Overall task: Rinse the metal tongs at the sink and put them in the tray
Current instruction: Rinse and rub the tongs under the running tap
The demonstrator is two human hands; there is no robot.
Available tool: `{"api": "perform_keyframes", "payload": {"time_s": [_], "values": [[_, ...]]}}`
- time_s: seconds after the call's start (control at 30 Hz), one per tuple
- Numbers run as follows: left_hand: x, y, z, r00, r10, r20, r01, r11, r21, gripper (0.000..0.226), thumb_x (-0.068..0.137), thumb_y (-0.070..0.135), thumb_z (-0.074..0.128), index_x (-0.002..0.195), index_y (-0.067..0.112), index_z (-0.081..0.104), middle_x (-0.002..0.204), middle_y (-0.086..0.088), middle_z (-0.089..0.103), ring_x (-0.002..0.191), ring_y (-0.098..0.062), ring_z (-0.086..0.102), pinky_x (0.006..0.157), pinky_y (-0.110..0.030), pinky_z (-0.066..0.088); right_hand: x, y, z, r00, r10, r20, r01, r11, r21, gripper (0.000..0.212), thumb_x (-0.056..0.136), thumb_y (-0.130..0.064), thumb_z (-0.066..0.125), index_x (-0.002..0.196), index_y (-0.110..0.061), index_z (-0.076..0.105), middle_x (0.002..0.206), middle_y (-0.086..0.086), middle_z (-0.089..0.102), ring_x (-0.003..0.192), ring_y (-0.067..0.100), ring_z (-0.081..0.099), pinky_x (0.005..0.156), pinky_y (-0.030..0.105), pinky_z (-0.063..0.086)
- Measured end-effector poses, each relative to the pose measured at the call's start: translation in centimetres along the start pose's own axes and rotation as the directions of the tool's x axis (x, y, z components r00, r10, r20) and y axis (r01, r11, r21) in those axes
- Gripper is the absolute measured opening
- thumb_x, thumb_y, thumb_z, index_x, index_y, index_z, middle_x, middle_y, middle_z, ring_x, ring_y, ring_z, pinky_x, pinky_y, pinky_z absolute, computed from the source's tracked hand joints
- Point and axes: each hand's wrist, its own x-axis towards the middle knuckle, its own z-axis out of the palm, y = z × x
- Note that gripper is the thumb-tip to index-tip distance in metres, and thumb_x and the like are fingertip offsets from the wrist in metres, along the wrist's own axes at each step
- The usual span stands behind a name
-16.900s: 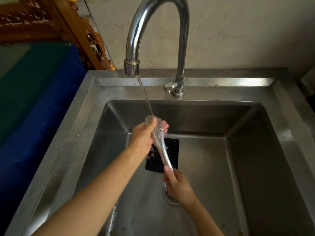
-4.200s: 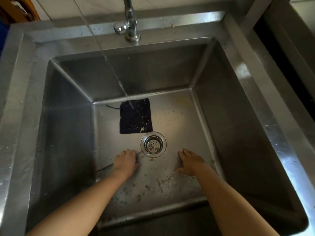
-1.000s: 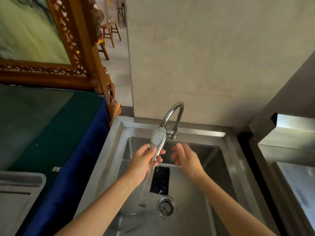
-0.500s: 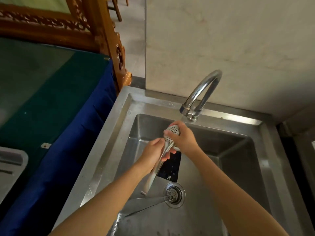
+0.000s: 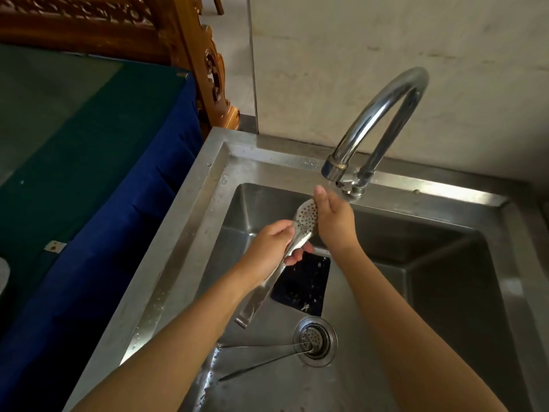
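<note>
The metal tongs (image 5: 306, 217) have a round perforated head and a long flat handle that slants down to the lower left over the steel sink (image 5: 190, 221). My left hand (image 5: 271, 243) is shut around their middle. My right hand (image 5: 332, 221) lies flat against the perforated head, fingers pointing up, just under the spout of the curved faucet (image 5: 383, 114). A tray corner (image 5: 3, 275) barely shows at the left edge.
A dark square cloth (image 5: 303, 285) lies on the sink floor beside the round drain (image 5: 315, 341). A thin pair of metal tweezers (image 5: 261, 356) rests with its tips at the drain. A table with a green and blue cloth (image 5: 89, 162) stands left of the sink.
The view has tilted down and closer to the sink. My right hand has gone from apart from the tongs to pressed against their head under the spout; my left hand still holds them.
</note>
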Motion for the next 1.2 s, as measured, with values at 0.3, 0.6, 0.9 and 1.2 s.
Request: {"api": "perform_keyframes", "payload": {"time_s": [0.3,0.6,0.9,1.2], "values": [[0.1,0.8,0.5,0.999,0.025,-0.026,-0.022,0.994,0.105,0.026,0.101,0.017,0.033,0.102,0.012,0.059,0.069,-0.001,0.069,0.053,-0.010,0.055,0.045,-0.018,0.040,0.4,0.0,-0.2,0.994,-0.053,-0.097,0.055,0.998,0.020,0.036,0.094,-0.032,0.050,0.062,-0.018,0.043,0.054,-0.002,0.043,0.050,0.015,0.040,0.050,0.029,0.036],[0.1,1.1,1.0,0.999,-0.008,-0.033,0.009,0.999,0.050,0.025,0.101,0.020,0.037,0.102,0.010,0.060,0.069,-0.004,0.069,0.053,-0.011,0.054,0.045,-0.020,0.039,-0.2,0.0,-0.8,0.992,-0.097,-0.086,0.097,0.995,-0.007,0.030,0.091,-0.031,0.056,0.066,-0.016,0.046,0.054,-0.006,0.044,0.042,0.004,0.038,0.044,0.021,0.034],[1.9,3.5,3.1,0.984,0.035,-0.175,0.010,0.969,0.248,0.033,0.087,0.044,0.058,0.083,0.012,0.059,0.052,0.003,0.055,0.029,0.000,0.038,0.031,-0.013,0.029,-1.0,0.4,-3.4,0.986,0.032,-0.166,-0.010,0.991,0.132,0.038,0.100,-0.037,0.028,0.091,-0.016,0.059,0.073,-0.004,0.059,0.069,0.012,0.057,0.061,0.027,0.047],[1.3,5.0,3.5,0.944,-0.010,-0.330,0.055,0.990,0.128,0.052,0.082,0.061,0.053,0.064,0.012,0.056,0.038,0.006,0.046,0.029,-0.004,0.037,0.030,-0.016,0.028,-1.4,1.4,-3.8,0.999,0.001,-0.048,-0.004,0.998,-0.067,0.033,0.100,-0.033,0.028,0.119,-0.018,0.051,0.087,-0.006,0.060,0.075,0.010,0.058,0.067,0.025,0.050]]}}
